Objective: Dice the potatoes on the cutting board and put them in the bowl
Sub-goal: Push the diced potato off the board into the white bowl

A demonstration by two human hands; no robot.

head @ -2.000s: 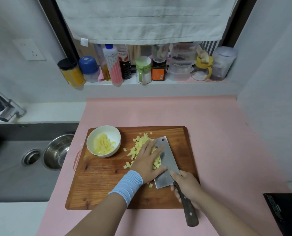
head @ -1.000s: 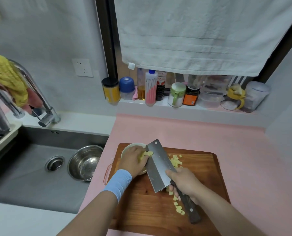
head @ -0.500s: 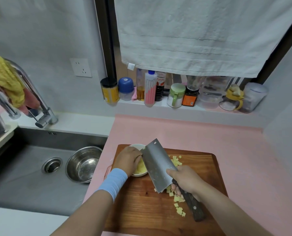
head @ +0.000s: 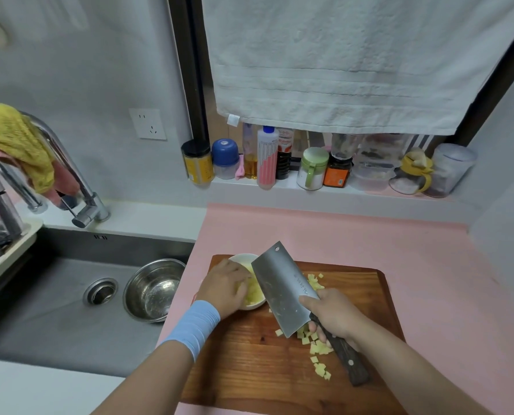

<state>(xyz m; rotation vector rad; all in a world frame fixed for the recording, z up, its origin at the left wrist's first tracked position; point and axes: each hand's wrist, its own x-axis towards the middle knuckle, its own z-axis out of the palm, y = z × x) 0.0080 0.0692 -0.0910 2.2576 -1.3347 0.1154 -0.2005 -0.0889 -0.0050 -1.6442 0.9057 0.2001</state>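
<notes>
body: one person, two arms | left wrist: wore a light-blue wristband (head: pixel 194 327), ribbed stretch knit, wide, fine ribs running crosswise, snug fit, front edge met the heel of the hand | left hand (head: pixel 224 290): was bare | left forearm (head: pixel 159 372): bare behind the band | right hand (head: pixel 332 317) and right forearm (head: pixel 405 366): bare to frame edge

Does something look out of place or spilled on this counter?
Nothing looks damaged. Only loose potato cubes lie scattered on the cutting board beside the right hand and the handle of the cleaver, outside the white bowl, which stands at the board's far left corner.
</notes>
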